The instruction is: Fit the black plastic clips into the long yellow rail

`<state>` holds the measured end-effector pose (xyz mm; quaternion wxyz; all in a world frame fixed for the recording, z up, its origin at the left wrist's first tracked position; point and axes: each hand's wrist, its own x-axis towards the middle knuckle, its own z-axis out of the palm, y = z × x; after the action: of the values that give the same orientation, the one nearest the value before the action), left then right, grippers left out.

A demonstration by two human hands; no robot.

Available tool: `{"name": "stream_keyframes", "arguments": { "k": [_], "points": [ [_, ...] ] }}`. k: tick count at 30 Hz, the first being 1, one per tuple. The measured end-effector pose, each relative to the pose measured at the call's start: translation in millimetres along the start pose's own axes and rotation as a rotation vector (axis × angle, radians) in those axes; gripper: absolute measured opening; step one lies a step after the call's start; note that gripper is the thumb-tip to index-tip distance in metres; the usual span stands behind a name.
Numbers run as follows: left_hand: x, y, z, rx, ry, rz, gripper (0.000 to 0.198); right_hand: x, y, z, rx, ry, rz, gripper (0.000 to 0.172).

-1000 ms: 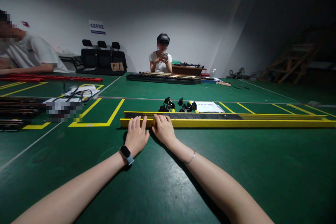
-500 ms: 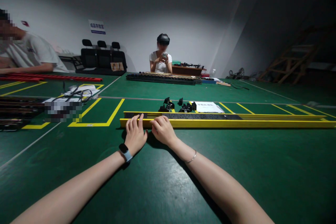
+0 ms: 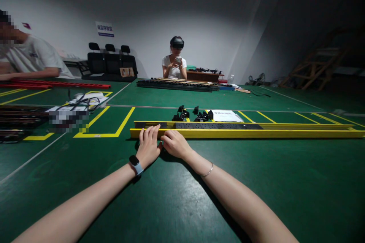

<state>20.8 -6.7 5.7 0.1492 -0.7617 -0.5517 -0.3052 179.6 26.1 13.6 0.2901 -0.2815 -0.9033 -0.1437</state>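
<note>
A long yellow channel [image 3: 256, 133] lies across the green table, with a black strip of sockets [image 3: 211, 125] inside it. Near its left end my left hand [image 3: 148, 144] rests with fingers over the front wall, slightly apart. Just right of it my right hand [image 3: 175, 144] is against the same wall, its fingers curled together; what they pinch, if anything, is hidden. The two hands almost touch. Behind the channel sit several small black parts [image 3: 182, 114] and a white paper label [image 3: 225, 116].
At the left are dark bars [image 3: 23, 117], papers with black cables [image 3: 85, 100] and red rails [image 3: 62, 84]. More long bars [image 3: 176, 84] lie at the far side, before a seated person [image 3: 174, 62]. Another person [image 3: 37, 55] leans in at the left.
My right hand has shifted slightly left and down, nearer my left hand. My left hand has moved slightly right along the channel wall.
</note>
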Motion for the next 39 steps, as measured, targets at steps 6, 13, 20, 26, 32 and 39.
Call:
{"name": "stream_keyframes", "arguments": {
  "k": [6,13,20,26,32,39],
  "points": [
    [0,0,-0.9,-0.019,-0.029,0.046,0.066,-1,-3,-1,0.036,-0.080,0.148,0.023],
    [0,0,-1.4,-0.024,-0.041,0.047,0.067,0,-5,-6,0.059,-0.114,0.165,0.028],
    [0,-1,1.1,0.043,0.013,-0.019,0.066,1,-5,-8,0.072,-0.202,0.196,0.023],
    [-1,-1,2.1,0.120,0.062,-0.106,0.065,4,-8,-10,0.059,-0.210,0.239,0.028],
    [-2,-1,2.7,0.111,0.073,-0.140,0.063,6,-10,-11,-0.002,-0.219,0.273,0.026],
    [-2,-2,4.0,0.093,0.072,-0.149,0.064,7,-11,-10,-0.074,-0.239,0.322,0.026]
  ]
}}
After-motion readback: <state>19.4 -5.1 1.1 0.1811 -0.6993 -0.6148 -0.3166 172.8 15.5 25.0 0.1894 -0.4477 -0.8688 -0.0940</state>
